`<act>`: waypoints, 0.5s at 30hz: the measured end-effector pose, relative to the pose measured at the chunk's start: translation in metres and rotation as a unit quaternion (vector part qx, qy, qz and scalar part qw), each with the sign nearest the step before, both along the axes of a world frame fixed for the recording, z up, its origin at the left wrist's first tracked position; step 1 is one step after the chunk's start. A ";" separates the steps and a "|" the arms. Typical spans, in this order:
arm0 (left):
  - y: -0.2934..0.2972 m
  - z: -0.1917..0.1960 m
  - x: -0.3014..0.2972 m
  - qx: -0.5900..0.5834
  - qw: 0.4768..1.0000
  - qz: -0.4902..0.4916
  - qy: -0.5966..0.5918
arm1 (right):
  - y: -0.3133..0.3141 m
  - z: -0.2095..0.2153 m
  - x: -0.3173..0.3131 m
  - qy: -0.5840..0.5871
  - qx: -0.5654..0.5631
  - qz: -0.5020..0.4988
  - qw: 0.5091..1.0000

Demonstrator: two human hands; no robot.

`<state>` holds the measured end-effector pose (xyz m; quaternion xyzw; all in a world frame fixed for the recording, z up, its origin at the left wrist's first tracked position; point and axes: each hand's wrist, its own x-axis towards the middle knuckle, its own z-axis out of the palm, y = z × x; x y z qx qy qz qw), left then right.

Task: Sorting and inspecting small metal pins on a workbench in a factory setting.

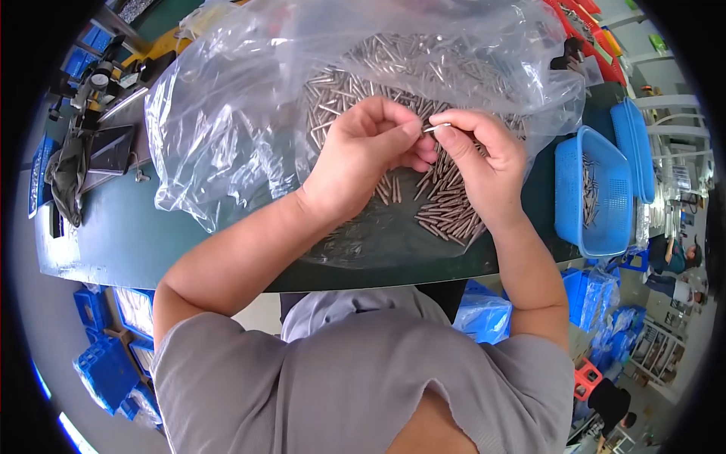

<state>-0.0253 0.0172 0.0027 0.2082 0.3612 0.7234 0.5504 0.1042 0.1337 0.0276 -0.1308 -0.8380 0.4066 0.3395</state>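
Note:
A small, slim metal pin (430, 129) bridges the fingertips of my two hands, above a big heap of pins. My left hand (367, 144) is closed in a pinch at the pin's left end, its other fingers curled beneath. With thumb and forefinger, my right hand (488, 155) grips the other end. Under both hands, many loose silvery-brown metal pins (451, 203) lie on a clear plastic bag (227, 113) spread over the dark green table. A few pins (389, 189) lie apart from the heap, below my left hand.
On the right, a blue plastic basket (597, 227) holds some pins, with another blue basket (634, 144) beside it. A red bin (597, 45) stands far right. Equipment and a dark cloth (69, 174) occupy the left. Blue crates (110, 374) sit below the table; people (673, 261) are off right.

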 end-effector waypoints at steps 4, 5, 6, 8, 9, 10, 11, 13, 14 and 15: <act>-0.003 -0.004 0.003 -0.005 1.000 -0.010 0.001 | -0.006 -0.003 0.005 -0.003 -0.020 -0.002 1.000; -0.005 -0.004 0.004 -0.005 1.000 -0.010 0.002 | -0.009 -0.004 0.007 0.014 -0.092 -0.021 0.995; -0.007 -0.005 0.005 -0.012 1.000 -0.007 -0.011 | -0.011 -0.005 0.008 0.031 -0.165 -0.039 0.985; -0.008 -0.006 0.006 -0.018 1.000 -0.005 -0.023 | -0.011 0.000 0.010 0.026 -0.199 -0.041 0.979; -0.008 -0.006 0.006 -0.007 0.999 -0.006 -0.034 | -0.010 -0.002 0.010 0.022 -0.202 -0.028 0.979; -0.008 -0.007 0.006 0.003 0.999 -0.006 -0.045 | -0.010 -0.004 0.010 0.018 -0.205 -0.015 0.978; -0.008 -0.006 0.005 0.004 0.999 -0.008 -0.043 | -0.012 -0.003 0.008 0.000 -0.190 -0.010 0.982; -0.011 -0.005 0.003 0.006 0.999 -0.010 -0.039 | -0.015 -0.001 0.004 -0.014 -0.195 0.015 0.981; -0.011 -0.004 0.002 0.005 0.999 -0.009 -0.035 | -0.014 -0.001 0.002 -0.012 -0.194 0.015 0.981; -0.011 -0.003 0.001 0.004 0.999 -0.010 -0.033 | -0.014 -0.001 0.001 -0.009 -0.183 0.021 0.983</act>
